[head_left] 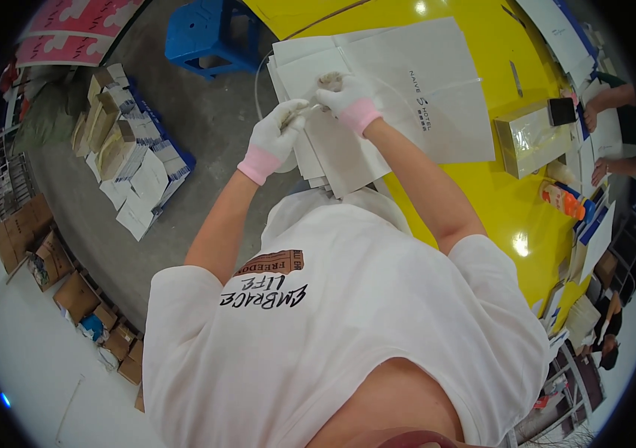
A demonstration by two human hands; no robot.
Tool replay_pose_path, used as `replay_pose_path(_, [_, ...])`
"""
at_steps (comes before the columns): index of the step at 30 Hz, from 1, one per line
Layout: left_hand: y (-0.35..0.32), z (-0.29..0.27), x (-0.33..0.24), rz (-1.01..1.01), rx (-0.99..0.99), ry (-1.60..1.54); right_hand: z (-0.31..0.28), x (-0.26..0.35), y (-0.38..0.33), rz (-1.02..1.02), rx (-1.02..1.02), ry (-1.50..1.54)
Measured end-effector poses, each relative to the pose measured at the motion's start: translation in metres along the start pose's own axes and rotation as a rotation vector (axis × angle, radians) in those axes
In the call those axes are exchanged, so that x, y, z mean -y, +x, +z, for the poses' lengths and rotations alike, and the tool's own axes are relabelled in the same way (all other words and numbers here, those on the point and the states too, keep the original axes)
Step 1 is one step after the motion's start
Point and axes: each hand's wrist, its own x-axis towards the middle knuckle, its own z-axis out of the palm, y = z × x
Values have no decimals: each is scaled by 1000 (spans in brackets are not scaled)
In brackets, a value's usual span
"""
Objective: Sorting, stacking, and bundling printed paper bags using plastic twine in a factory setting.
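Pinching a thin white cord [304, 110] between both gloved hands, your left hand [277, 134] has its fingers closed on one end. Your right hand [346, 97] grips the other end with its fingertips, just above the stack of white paper bags [407, 97] on the yellow table [497, 201].

Your work surface is a glossy yellow table [497, 201] that runs from the far middle to the near right. On its far left part lies a fanned stack of flat white paper bags [407, 97], the near corner overhanging the edge. Right of the stack sits a pale boxy carton [531, 138] with a small black device [561, 110] at its far corner. Nearer along the right rim you have an orange-capped bottle [561, 200] and loose white sheets [594, 243].
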Motion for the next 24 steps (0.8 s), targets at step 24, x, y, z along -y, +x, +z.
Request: replay_pose_path(24, [56, -38, -31, -452, 817, 123, -42, 81, -19, -244, -123, -933])
